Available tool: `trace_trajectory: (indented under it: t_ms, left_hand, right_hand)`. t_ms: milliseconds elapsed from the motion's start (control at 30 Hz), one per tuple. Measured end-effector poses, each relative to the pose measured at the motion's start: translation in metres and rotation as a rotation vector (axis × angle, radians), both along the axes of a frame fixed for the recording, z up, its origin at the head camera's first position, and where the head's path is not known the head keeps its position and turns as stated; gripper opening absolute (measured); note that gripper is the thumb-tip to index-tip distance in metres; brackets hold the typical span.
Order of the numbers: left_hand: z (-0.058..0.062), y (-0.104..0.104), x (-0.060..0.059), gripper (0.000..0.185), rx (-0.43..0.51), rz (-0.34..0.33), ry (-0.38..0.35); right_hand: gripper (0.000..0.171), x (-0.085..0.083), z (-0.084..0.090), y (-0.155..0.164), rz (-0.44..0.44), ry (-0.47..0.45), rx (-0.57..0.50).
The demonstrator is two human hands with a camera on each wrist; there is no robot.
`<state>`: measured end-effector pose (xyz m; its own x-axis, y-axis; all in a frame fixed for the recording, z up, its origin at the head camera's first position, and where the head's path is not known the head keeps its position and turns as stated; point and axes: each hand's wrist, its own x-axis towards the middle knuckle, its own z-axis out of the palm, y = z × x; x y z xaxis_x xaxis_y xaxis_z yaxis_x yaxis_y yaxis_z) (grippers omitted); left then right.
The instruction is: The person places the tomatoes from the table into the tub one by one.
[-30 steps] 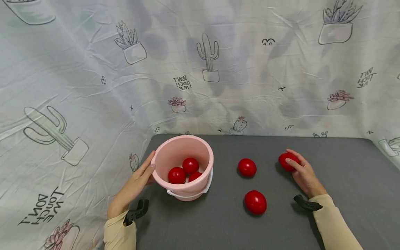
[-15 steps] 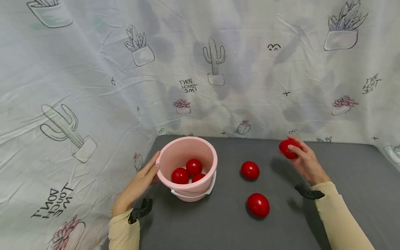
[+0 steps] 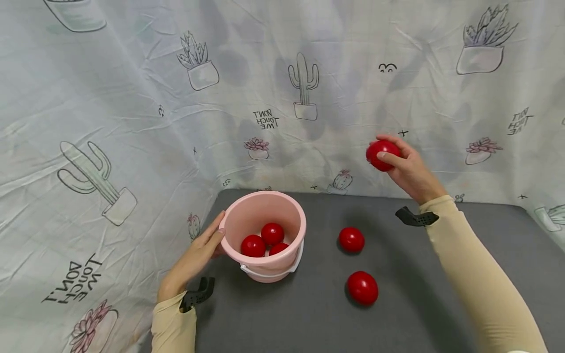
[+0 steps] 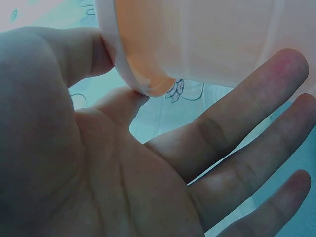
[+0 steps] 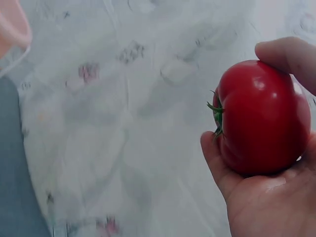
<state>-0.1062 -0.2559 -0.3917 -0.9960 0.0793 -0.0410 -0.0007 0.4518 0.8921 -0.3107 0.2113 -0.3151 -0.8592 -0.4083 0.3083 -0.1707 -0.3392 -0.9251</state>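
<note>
My right hand (image 3: pixel 399 164) holds a red tomato (image 3: pixel 380 154) up in the air in front of the cloth, right of and above the bucket; in the right wrist view the tomato (image 5: pixel 261 116) sits in the curled fingers (image 5: pixel 289 54). A pink bucket (image 3: pixel 264 235) stands on the grey table (image 3: pixel 309 314) with three red tomatoes (image 3: pixel 265 239) inside. My left hand (image 3: pixel 203 250) rests flat against the bucket's left wall, fingers straight; the left wrist view shows the palm (image 4: pixel 123 187) against the bucket rim (image 4: pixel 133 74). Two more tomatoes (image 3: pixel 351 239) (image 3: pixel 362 288) lie on the table.
A printed cactus cloth (image 3: pixel 132 122) hangs behind the table and drapes down over its left side. Grey tabletop stretches to the right of the loose tomatoes.
My right hand has lifted the tomato off the table, upward and a little left. The left hand and the bucket have stayed put.
</note>
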Motion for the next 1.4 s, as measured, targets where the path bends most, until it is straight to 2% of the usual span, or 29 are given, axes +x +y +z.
trace_trajectory:
  t_ms: [267, 533, 767, 900, 1167, 1400]
  left_hand:
    - [0.002, -0.004, 0.001, 0.057, -0.019, 0.019, -0.025]
    - [0.004, -0.002, 0.000, 0.056, -0.013, 0.017, -0.025]
    - [0.005, -0.003, 0.001, 0.055, -0.024, 0.035, -0.033]
    - [0.004, -0.004, 0.001, 0.056, -0.001, 0.020, -0.035]
    - [0.004, -0.001, 0.003, 0.057, -0.001, 0.024, -0.035]
    - [0.007, -0.001, 0.005, 0.058, 0.006, 0.015, -0.045]
  right_hand:
    - [0.044, -0.009, 0.023, -0.067, 0.084, 0.004, -0.063]
    - [0.042, -0.004, 0.031, -0.131, 0.180, 0.020, -0.015]
    - [0.040, 0.005, 0.020, -0.190, 0.347, -0.005, 0.028]
    - [0.038, 0.010, 0.009, -0.216, 0.423, -0.040, 0.023]
    - [0.032, 0.015, -0.007, -0.246, 0.487, -0.055, 0.010]
    - [0.032, 0.017, -0.021, -0.257, 0.512, -0.092, 0.043]
